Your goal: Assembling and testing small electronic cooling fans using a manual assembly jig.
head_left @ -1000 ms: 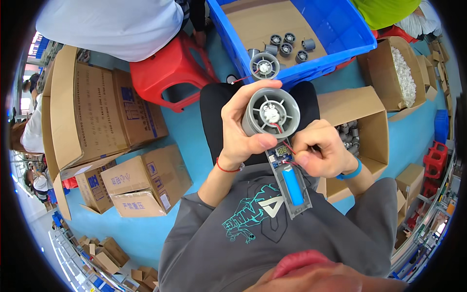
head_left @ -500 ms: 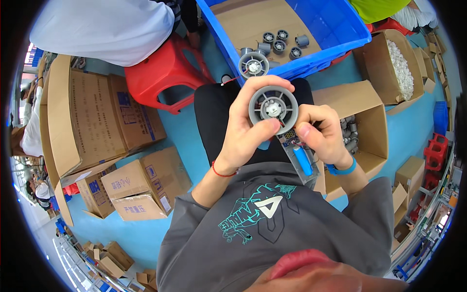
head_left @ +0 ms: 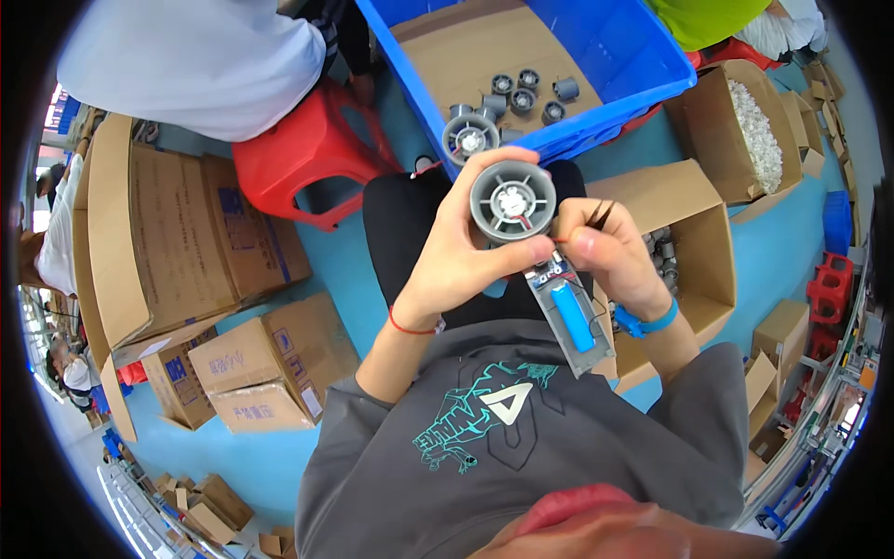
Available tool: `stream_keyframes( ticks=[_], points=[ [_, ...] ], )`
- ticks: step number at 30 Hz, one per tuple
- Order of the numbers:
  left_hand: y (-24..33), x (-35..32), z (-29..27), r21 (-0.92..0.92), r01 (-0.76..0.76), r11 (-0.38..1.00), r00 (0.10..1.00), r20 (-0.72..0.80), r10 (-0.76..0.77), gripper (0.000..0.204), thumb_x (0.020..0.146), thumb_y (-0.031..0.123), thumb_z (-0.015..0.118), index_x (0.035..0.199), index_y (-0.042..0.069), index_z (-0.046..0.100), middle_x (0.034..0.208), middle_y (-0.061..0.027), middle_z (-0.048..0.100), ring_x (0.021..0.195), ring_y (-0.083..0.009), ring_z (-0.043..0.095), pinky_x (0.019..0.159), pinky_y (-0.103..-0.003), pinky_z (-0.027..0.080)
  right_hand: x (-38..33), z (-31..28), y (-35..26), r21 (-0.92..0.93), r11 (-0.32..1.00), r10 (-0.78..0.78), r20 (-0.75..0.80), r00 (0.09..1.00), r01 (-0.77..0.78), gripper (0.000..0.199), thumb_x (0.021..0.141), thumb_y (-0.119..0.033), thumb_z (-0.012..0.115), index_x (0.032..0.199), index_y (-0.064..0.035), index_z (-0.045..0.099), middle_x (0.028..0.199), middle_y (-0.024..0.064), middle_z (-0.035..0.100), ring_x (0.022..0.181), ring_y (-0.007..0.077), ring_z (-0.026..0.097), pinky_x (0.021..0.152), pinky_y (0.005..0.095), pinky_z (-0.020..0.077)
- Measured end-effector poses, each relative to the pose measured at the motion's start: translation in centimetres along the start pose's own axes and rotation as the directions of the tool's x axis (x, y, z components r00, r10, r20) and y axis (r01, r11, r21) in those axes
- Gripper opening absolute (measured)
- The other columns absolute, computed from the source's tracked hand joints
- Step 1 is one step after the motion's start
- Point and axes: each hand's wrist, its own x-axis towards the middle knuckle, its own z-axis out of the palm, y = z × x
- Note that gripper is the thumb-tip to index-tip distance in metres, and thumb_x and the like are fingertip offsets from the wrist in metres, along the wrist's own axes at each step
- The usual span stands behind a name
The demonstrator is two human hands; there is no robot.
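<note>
My left hand [head_left: 454, 244] is wrapped round a grey round fan housing [head_left: 512, 201] with spokes and a white hub. Attached below is an opened grey handle [head_left: 585, 361], holding a blue cylindrical battery [head_left: 573, 317] and a small circuit board [head_left: 549, 271]. At the housing's right side, my right hand [head_left: 615, 256] is closed, with the dark pointed tips of tweezers [head_left: 601, 216] sticking out above its fingers. A thin red wire [head_left: 561, 241] shows by the right fingertips, near the left thumb.
Beyond my hands, a blue bin [head_left: 643, 88] lined with cardboard carries several grey fan units [head_left: 523, 100]. Another fan housing [head_left: 470, 140] sits at its near edge. An open carton [head_left: 689, 196] of grey parts stands right. Left are a red stool [head_left: 307, 158], a seated person and cartons [head_left: 270, 363].
The fan housing tilts differently, and my left thumb has moved off its face to its lower edge. Tweezer tips now show above my right hand, and more of the handle is visible.
</note>
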Motion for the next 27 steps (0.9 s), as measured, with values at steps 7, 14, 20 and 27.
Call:
stream_keyframes(
  ticks=[7, 14, 20, 27],
  points=[
    [-1.1, 0.0, -0.6, 0.023, -0.072, 0.997, 0.996, -0.042, 0.073, 0.065, 0.074, 0.02, 0.081, 0.127, 0.0, 0.047, 0.115, -0.0072, 0.059, 0.104, -0.014, 0.057, 0.093, -0.029, 0.045, -0.6, 0.8, 0.3, -0.157, 0.982, -0.108, -0.014, 0.994, 0.105, 0.023, 0.092, -0.018, 0.057, 0.074, -0.0039, 0.055, 0.067, -0.0043, 0.051, 0.065, 0.004, 0.042, 0.057, 0.0235, 0.0369],
    [-0.1, -1.8, -0.8, 0.19, -0.084, 0.978, 0.993, -0.061, 0.097, 0.066, 0.067, 0.017, 0.084, 0.121, 0.0, 0.05, 0.109, -0.0077, 0.061, 0.098, -0.0144, 0.059, 0.088, -0.028, 0.046, -1.0, 0.3, 1.1, -0.242, 0.959, -0.092, 0.223, 0.97, 0.147, 0.025, 0.097, -0.018, 0.053, 0.078, -0.0018, 0.052, 0.068, -0.0012, 0.048, 0.065, 0.0063, 0.041, 0.058, 0.026, 0.0361],
    [0.2, -1.8, -0.6, 0.215, 0.033, 0.976, 0.999, 0.024, -0.039, 0.064, 0.064, 0.013, 0.084, 0.117, -0.001, 0.051, 0.108, -0.0091, 0.061, 0.096, -0.0138, 0.059, 0.087, -0.028, 0.047, -2.9, -0.9, 2.9, -0.33, 0.941, -0.009, 0.206, 0.979, 0.078, 0.03, 0.102, -0.026, 0.045, 0.093, 0.0009, 0.055, 0.08, 0.0055, 0.061, 0.078, 0.0125, 0.057, 0.074, 0.0286, 0.0459],
    [-0.2, -1.0, -0.9, 0.332, 0.006, 0.943, 0.999, 0.039, -0.02, 0.071, 0.055, 0.026, 0.086, 0.112, -0.003, 0.055, 0.097, -0.009, 0.063, 0.086, -0.0148, 0.061, 0.079, -0.027, 0.049, -3.9, -2.2, 1.3, -0.48, 0.857, -0.075, 0.247, 0.966, 0.189, 0.028, 0.102, -0.023, 0.043, 0.095, 0.0008, 0.057, 0.075, 0.0082, 0.06, 0.067, 0.0194, 0.06, 0.062, 0.033, 0.0455]
  ],
)
